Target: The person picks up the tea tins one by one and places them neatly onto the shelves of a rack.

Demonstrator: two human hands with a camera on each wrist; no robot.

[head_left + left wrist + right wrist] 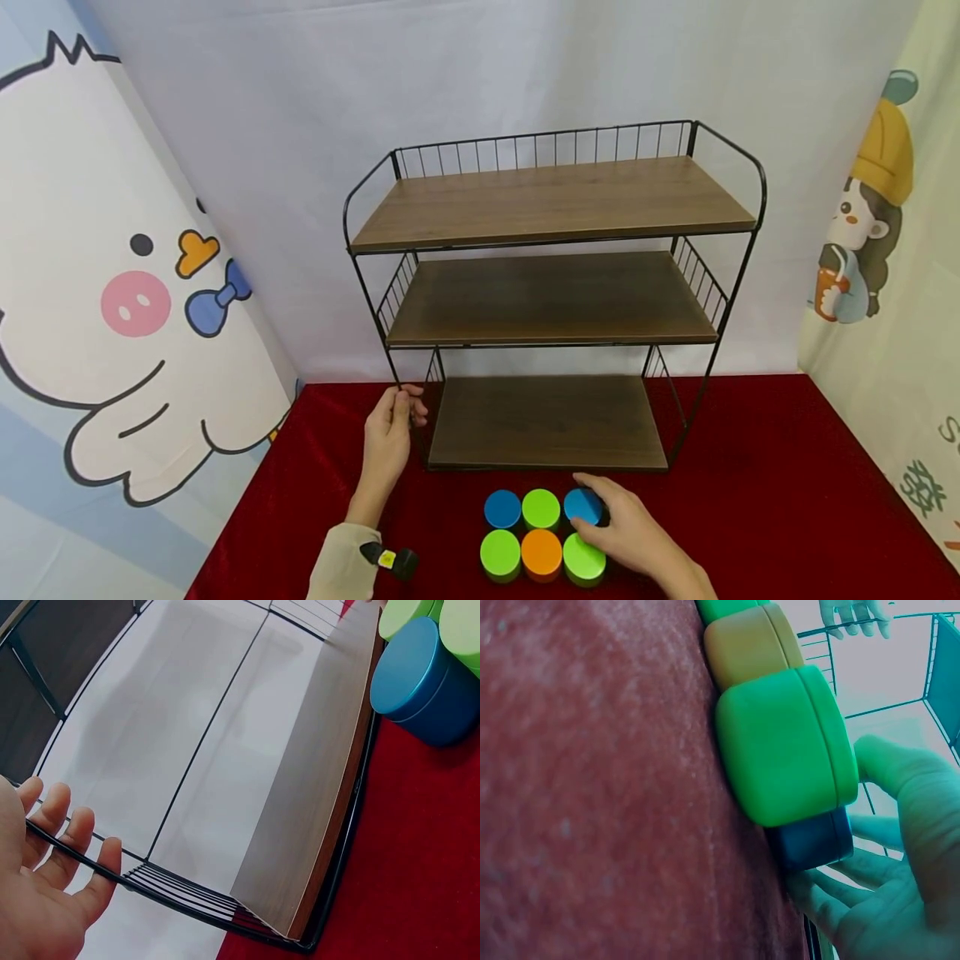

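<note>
In the head view a black wire rack (551,337) with three brown wooden shelves stands on a red cloth. My left hand (387,429) grips its front left post low down; in the left wrist view fingers (105,881) hook over the black wire. Before the rack are two rows of round lidded jars. My right hand (630,525) spreads over the back right blue jar (582,504), thumb on the near side, fingers round the far side. In the right wrist view the thumb tip lies by the lid of the front green jar (787,750).
Left of the blue jar are another green jar (541,508) and another blue jar (502,508). An orange jar (542,552) and a further green jar (500,554) fill the front row. Printed curtains (142,275) hang round the red cloth (757,467).
</note>
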